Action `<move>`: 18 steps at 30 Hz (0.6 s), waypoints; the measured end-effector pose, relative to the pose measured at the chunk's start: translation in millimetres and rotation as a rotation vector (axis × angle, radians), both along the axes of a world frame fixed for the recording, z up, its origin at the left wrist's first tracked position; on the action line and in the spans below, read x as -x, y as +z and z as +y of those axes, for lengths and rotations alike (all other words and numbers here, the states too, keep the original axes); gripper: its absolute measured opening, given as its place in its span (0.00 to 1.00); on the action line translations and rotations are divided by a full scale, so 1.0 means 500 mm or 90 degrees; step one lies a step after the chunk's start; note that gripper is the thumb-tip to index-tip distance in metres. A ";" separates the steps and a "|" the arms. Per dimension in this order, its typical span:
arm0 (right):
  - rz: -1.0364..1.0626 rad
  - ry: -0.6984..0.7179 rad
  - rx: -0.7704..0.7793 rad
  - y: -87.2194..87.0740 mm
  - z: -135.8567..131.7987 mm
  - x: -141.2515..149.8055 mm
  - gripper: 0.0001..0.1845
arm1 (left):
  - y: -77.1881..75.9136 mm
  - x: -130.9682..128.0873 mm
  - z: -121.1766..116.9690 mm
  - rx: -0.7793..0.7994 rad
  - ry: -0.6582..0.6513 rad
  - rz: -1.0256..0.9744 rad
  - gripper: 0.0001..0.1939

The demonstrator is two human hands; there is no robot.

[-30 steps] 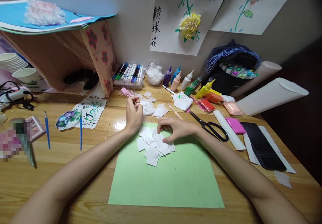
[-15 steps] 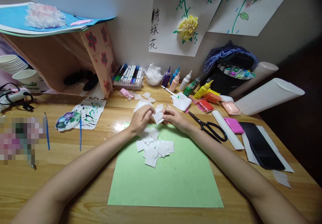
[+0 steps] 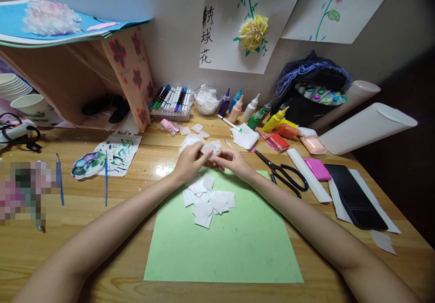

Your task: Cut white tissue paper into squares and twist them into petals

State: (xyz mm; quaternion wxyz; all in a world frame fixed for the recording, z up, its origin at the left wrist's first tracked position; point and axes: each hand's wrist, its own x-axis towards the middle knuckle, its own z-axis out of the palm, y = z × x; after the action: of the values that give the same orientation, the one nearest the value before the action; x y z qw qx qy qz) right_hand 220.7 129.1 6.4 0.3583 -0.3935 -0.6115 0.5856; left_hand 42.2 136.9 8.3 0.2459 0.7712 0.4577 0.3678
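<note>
Between my two hands is a small square of thin white paper (image 3: 212, 147). The fingers of my left hand (image 3: 190, 161) are closed on its left side. My right hand (image 3: 234, 162) pinches its lower right edge, fingertips close to the left thumb. Under and in front of the hands, a loose pile of white paper squares (image 3: 204, 203) lies on a green sheet of paper (image 3: 224, 253). More white paper (image 3: 190, 140) lies just behind my left hand, partly hidden by it.
Black scissors (image 3: 285, 173) and a phone (image 3: 356, 196) lie to the right. Paint bottles (image 3: 251, 108), a bowl of white paper (image 3: 206, 102) and a marker set (image 3: 171, 103) line the back. Paintbrushes (image 3: 106, 180) and a paint-smeared palette (image 3: 86, 164) lie left, near a cardboard box (image 3: 127, 76).
The white paper square has tilted and lies lower between the fingers, with both hands closer together. The pile on the green sheet has stayed put. The view has shifted slightly.
</note>
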 end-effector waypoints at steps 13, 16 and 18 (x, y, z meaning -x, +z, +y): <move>0.040 -0.080 0.045 -0.004 -0.002 0.004 0.16 | 0.008 -0.001 -0.006 -0.085 0.095 -0.007 0.08; 0.025 -0.108 0.030 -0.009 -0.002 0.008 0.15 | 0.011 -0.001 -0.010 -0.173 0.116 0.004 0.06; 0.020 -0.114 0.020 -0.009 -0.004 0.010 0.14 | 0.010 -0.002 -0.013 -0.191 0.089 0.034 0.05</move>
State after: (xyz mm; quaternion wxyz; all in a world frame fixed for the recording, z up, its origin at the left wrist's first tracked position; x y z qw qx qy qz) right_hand 215.7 127.3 2.0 0.4125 -0.4432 -0.5588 0.5668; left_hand 43.3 130.5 13.4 0.0893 0.7752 0.4563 0.4276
